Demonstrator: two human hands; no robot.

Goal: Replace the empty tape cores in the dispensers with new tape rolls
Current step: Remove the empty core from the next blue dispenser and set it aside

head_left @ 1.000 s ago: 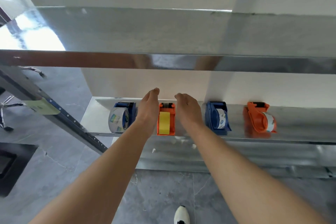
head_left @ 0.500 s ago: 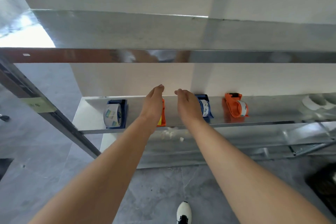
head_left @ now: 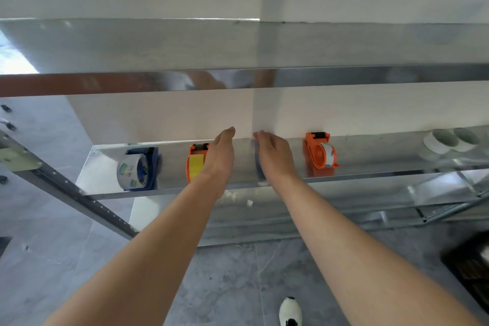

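My left hand (head_left: 219,156) is open, fingers straight, holding nothing, just beside the orange plastic dispenser with a yellow tape roll (head_left: 194,165). My right hand (head_left: 276,157) reaches over the blue plastic dispenser (head_left: 258,171), hiding most of it; whether it grips, I cannot tell. Reaching half-blind, I could shove that dispenser off the front edge of the shiny metal shelf (head_left: 370,171) or knock its neighbour. I count four dispensers, two blue and two orange, the others being the blue dispenser with a clear roll (head_left: 139,169) and the orange dispenser with a whitish roll (head_left: 321,151), plus two white tape rings (head_left: 447,140) far right.
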